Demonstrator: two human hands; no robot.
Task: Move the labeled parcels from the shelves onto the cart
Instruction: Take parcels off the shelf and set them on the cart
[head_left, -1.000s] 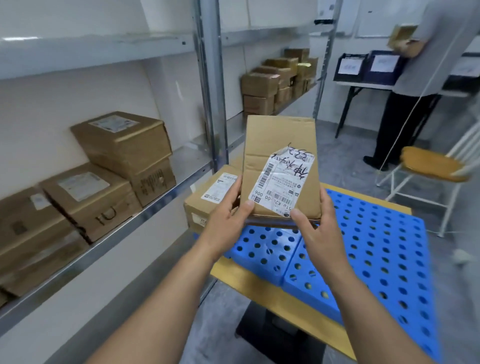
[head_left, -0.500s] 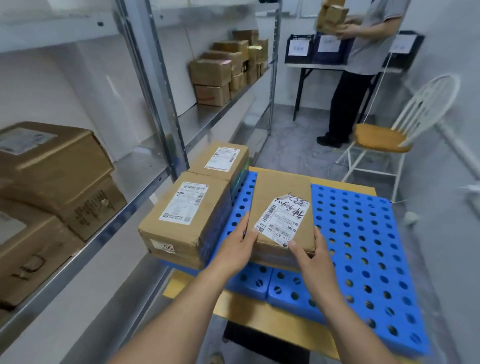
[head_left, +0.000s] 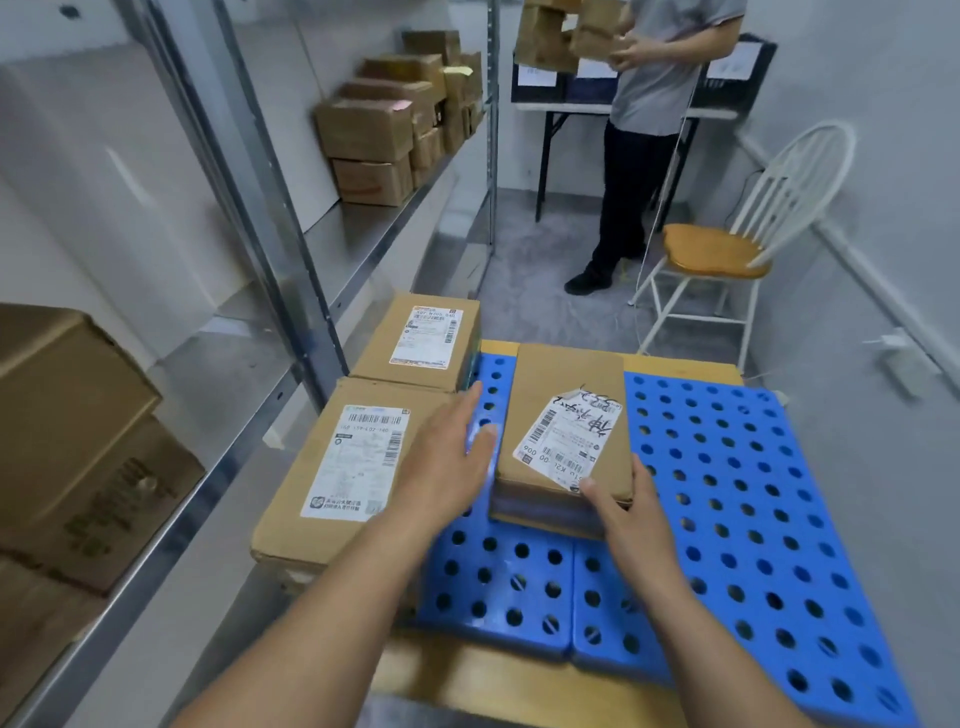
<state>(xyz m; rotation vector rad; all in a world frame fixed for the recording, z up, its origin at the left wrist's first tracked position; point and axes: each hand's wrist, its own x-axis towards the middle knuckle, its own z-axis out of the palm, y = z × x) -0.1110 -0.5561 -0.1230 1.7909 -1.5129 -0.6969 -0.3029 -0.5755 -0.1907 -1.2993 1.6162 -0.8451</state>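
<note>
Parcel (head_left: 566, 415), previously aloft, rested on the cart (head_left: 727, 493): transfer nearly complete. Left hand (head_left: 447, 467) had opened; right hand (head_left: 631, 525) pinched its corner.

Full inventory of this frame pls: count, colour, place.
cart deck: 1, tan, centre
panels: at least 2, blue, perforated, covering deck
small parcel: 1, brown, mid-cart on panels
large parcels: 2, brown, cart's left edge
shelf boxes: many, brown, left shelves
chair: 1, white with orange seat, far right
other person: 1, grey top, far end, holding boxes
left hand: 1, open, beside small parcel
right hand: 1, pinching small parcel's near corner
</note>
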